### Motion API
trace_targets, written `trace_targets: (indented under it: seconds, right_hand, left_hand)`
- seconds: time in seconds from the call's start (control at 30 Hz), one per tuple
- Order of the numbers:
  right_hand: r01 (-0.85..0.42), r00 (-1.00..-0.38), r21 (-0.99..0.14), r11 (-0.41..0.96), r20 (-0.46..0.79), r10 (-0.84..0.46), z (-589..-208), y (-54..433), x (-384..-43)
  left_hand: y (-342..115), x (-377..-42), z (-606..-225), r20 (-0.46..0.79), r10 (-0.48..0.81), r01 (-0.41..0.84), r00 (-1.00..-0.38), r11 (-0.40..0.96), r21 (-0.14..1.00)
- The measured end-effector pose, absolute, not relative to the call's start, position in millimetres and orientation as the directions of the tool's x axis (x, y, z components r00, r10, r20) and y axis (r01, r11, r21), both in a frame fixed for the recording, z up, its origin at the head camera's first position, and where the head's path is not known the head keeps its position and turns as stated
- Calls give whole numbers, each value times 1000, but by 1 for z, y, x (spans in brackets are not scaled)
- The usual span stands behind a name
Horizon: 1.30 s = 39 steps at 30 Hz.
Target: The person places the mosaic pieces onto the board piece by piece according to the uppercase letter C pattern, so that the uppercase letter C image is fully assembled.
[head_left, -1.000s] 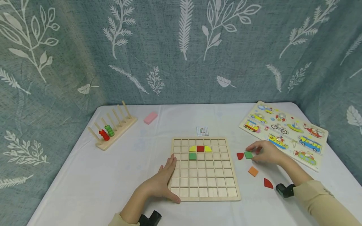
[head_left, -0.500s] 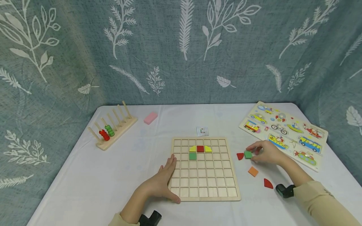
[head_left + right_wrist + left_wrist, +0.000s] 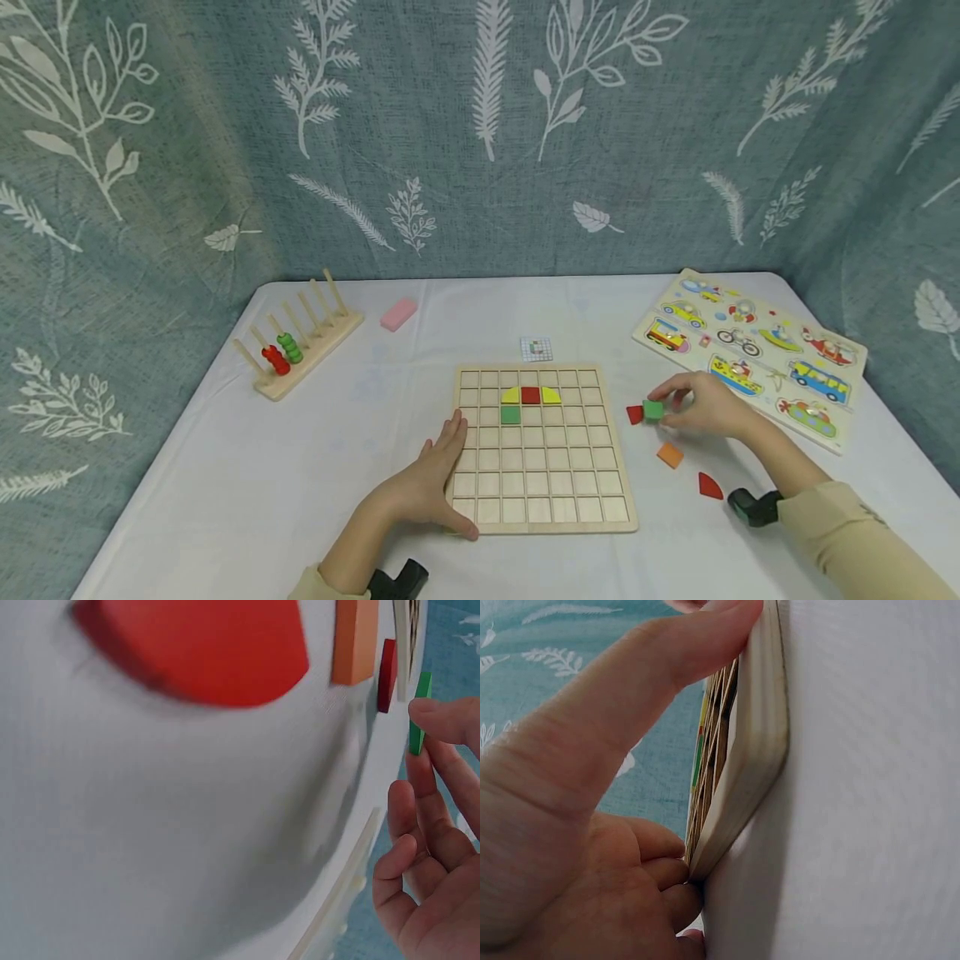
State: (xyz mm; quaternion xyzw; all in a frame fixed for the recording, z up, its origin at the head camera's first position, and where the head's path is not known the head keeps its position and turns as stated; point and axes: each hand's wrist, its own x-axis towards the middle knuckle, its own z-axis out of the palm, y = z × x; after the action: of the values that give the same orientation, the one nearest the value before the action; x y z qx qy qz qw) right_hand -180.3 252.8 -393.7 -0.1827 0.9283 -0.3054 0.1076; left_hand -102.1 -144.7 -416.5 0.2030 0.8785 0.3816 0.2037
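Green square tile [image 3: 653, 411] has tilted up, pinched by the right hand [image 3: 708, 406]; the left hand [image 3: 426, 490], grip wide, touches the gridded wooden board [image 3: 542, 460].

Right grip [image 3: 703, 406] pinches green tile [image 3: 652, 411]

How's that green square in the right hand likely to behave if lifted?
Pinched unbent in the right hand, the green square is probably stiff. Small and thin, it's likely light. Its straight edges make rolling unlikely if dropped.
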Motion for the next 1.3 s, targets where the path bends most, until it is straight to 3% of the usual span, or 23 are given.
trace_targets:
  seconds: [1.3]
  right_hand:
    - [-352, -838, -712, 608, -50, -543, -395, 180, -173]
  left_hand:
    - [-144, -101, -414, -208, 504, 195, -838, 633, 749]
